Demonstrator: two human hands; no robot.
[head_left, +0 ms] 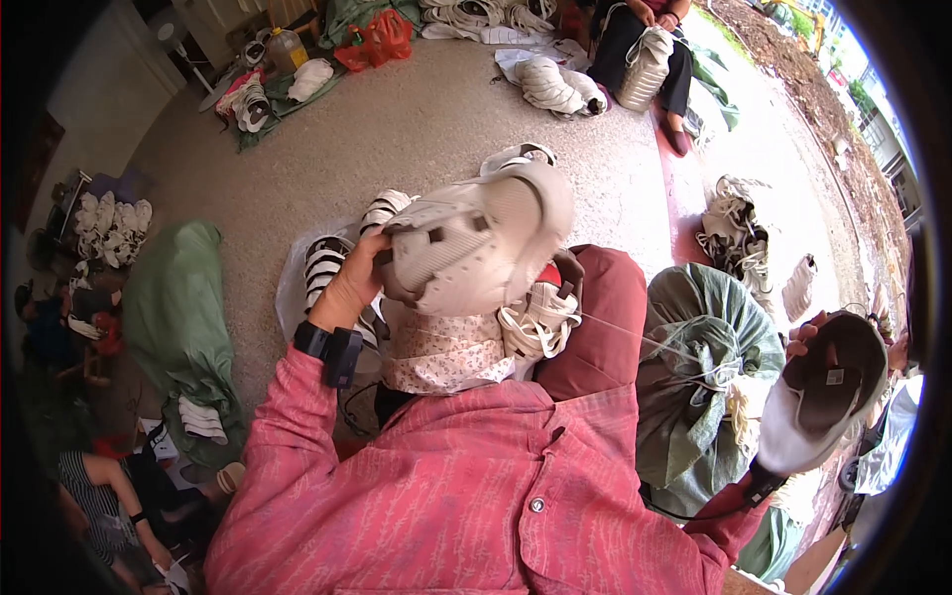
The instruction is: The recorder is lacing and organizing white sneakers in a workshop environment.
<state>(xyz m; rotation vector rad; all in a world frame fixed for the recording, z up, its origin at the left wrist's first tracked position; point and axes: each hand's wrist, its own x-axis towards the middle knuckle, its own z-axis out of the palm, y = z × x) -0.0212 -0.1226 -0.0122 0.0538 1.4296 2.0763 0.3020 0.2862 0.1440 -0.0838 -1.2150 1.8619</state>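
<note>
Beige shoe (486, 238), sole showing, is just 12 o'clock of centre, its 9-o'clock end clasped in the curled left hand (351, 286); toward 4 o'clock, the half-hidden right hand (799, 338) grasps a white shoe (813, 412).

Your left hand (352, 286) grips one end of a beige shoe (461, 253), its sole facing you. Your right hand (799, 337), partly hidden, holds a white shoe (793, 436), its opening toward you. A laced shoe (540, 322) is near your red-clad leg (600, 327); beyond the leg is a tied sack (694, 426). Toward the floor's (297, 169) far edge lies a red bag (385, 40).
</note>
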